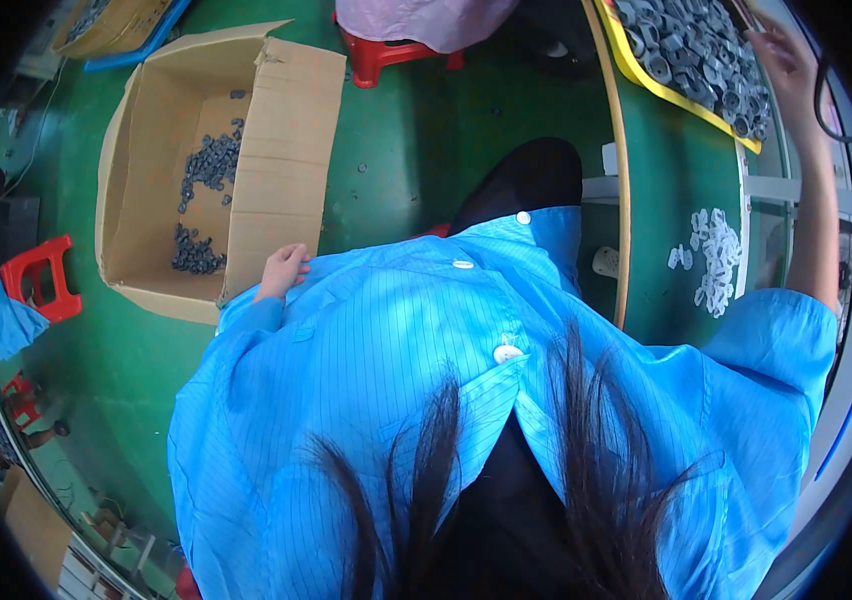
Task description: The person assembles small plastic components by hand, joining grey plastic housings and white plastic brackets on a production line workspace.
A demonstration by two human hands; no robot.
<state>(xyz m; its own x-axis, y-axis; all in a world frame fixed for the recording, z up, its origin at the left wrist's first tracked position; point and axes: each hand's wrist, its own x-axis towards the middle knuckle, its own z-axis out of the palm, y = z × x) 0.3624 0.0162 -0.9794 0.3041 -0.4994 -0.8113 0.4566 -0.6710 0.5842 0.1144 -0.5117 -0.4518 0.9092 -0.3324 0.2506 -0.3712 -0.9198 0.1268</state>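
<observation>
1. The right hand (791,62) is at the upper corner of the view, beside the outer side of the yellow tray (636,60); its fingers bend toward the grey parts (691,55), but whether they grasp anything I cannot tell
2. The left hand (286,270) is by the lower end of the cardboard box's (291,140) outfolded flap, fingers loosely curled; I cannot tell whether it touches the flap or grips something
3. The grey parts are heaped in the tray on the bench (671,185), and small dark pieces (211,162) lie in two clusters inside the box
4. White pieces (716,262) lie in a loose pile along the bench's far edge, apart from the tray
5. Around the right arm, a black cable (831,120) loops close to the wrist, and a metal frame (771,190) runs beyond the far edge
6. A red stool (371,60) and a person in pink (426,18) stand past the box's flap; another red stool (46,280) is on its other side
7. Bare green top shows between the white pieces and the bench's wooden near edge (623,200); green floor (376,160) shows between flap and bench, partly taken up by the wearer's dark-clad leg (536,175)
</observation>
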